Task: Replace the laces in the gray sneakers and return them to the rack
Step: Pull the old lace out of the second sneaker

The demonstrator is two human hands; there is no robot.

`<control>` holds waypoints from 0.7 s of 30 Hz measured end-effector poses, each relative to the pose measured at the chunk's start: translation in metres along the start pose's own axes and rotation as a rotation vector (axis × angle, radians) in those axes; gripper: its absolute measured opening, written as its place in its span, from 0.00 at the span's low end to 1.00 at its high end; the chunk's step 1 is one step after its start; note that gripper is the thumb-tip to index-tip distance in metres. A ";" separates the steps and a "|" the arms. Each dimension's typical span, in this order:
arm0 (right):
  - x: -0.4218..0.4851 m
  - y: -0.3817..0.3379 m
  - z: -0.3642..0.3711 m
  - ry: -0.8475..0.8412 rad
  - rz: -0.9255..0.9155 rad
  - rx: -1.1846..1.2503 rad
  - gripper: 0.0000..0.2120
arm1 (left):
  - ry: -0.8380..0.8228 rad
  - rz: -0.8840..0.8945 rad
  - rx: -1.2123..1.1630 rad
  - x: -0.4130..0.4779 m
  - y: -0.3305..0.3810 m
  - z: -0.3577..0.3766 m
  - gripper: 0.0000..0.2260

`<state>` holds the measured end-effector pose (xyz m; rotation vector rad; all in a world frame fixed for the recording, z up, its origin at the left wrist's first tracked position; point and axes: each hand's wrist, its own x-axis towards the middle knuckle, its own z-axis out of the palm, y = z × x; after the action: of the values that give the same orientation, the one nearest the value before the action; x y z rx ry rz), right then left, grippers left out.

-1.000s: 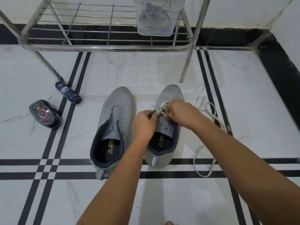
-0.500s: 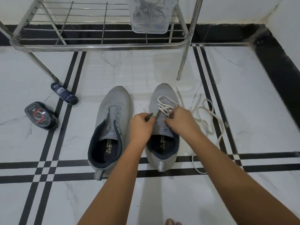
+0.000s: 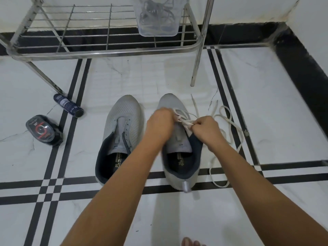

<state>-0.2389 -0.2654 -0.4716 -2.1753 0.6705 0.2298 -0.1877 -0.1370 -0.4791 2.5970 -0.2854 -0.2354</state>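
Note:
Two gray sneakers with dark blue lining stand side by side on the white tiled floor, toes pointing at the rack. The left sneaker (image 3: pixel 122 128) has no lace. Over the right sneaker (image 3: pixel 179 148), my left hand (image 3: pixel 159 124) and my right hand (image 3: pixel 205 129) both pinch the white lace (image 3: pixel 229 125) near the upper eyelets. The lace crosses a few eyelets near the toe, and its long loose part loops on the floor to the sneaker's right. The metal rack (image 3: pixel 106 50) stands just beyond the sneakers.
A clear plastic container (image 3: pixel 158 18) holding dark laces sits on the rack's lower shelf. A dark spray can (image 3: pixel 68 105) and a shoe polish sponge (image 3: pixel 43 129) lie on the floor at the left. A black skirting runs along the walls. My toes (image 3: pixel 191 243) show at the bottom edge.
My right hand has pulled right and back from the eyelets, drawing the lace through. My left hand has shifted up over the tongue. The loose lace on the floor has rearranged.

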 end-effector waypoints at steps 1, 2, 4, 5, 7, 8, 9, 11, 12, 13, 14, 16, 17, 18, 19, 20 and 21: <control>0.001 0.003 -0.004 0.009 0.032 0.040 0.10 | 0.126 -0.206 -0.258 -0.001 -0.012 -0.006 0.07; 0.003 0.006 -0.007 0.013 0.051 0.066 0.09 | 0.239 -0.419 -0.556 -0.004 -0.023 -0.012 0.07; 0.003 0.007 -0.007 -0.003 0.036 0.032 0.09 | 0.332 -0.604 -0.807 -0.013 -0.034 -0.017 0.10; 0.002 0.005 -0.007 -0.019 0.019 0.005 0.10 | 0.289 -0.521 -0.744 -0.017 -0.028 -0.018 0.14; 0.001 0.000 -0.002 -0.045 -0.001 0.000 0.10 | 0.131 -0.092 -0.431 -0.017 -0.017 -0.011 0.17; 0.001 -0.001 0.000 -0.057 -0.007 0.016 0.10 | 0.013 0.108 -0.161 -0.016 -0.008 -0.007 0.16; 0.001 -0.003 0.002 -0.063 -0.014 0.029 0.10 | -0.093 0.253 0.090 -0.012 0.000 -0.003 0.15; 0.001 -0.004 0.003 -0.073 -0.014 0.055 0.10 | -0.178 0.258 0.257 -0.004 0.007 0.004 0.14; 0.002 -0.002 0.003 -0.078 0.005 0.073 0.10 | -0.130 0.130 0.054 -0.003 0.007 0.000 0.12; 0.003 -0.001 0.002 -0.078 0.027 0.089 0.10 | 0.001 -0.034 -0.220 -0.002 0.001 -0.005 0.09; 0.003 0.001 0.001 -0.072 0.048 0.102 0.11 | 0.149 -0.216 -0.490 -0.004 -0.007 -0.012 0.08; 0.007 0.004 0.000 -0.063 0.055 0.102 0.11 | 0.467 -0.471 -0.741 -0.008 -0.023 -0.022 0.11; 0.007 0.005 0.001 -0.069 0.045 0.093 0.12 | 0.478 -0.490 -0.668 -0.008 -0.026 -0.023 0.11; 0.008 0.004 0.003 -0.074 0.039 0.088 0.12 | 0.376 -0.430 -0.524 -0.011 -0.023 -0.024 0.08; 0.007 0.002 0.004 -0.074 0.033 0.084 0.11 | 0.224 -0.315 -0.308 -0.013 -0.018 -0.019 0.16; 0.007 0.001 0.005 -0.074 0.028 0.078 0.10 | 0.046 -0.166 -0.064 -0.014 -0.011 -0.010 0.28; 0.007 0.000 0.006 -0.077 0.018 0.073 0.10 | -0.081 0.005 0.167 -0.015 -0.003 0.000 0.30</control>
<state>-0.2327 -0.2636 -0.4777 -2.0807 0.6458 0.2933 -0.2015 -0.1305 -0.4786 2.7555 -0.3541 -0.3287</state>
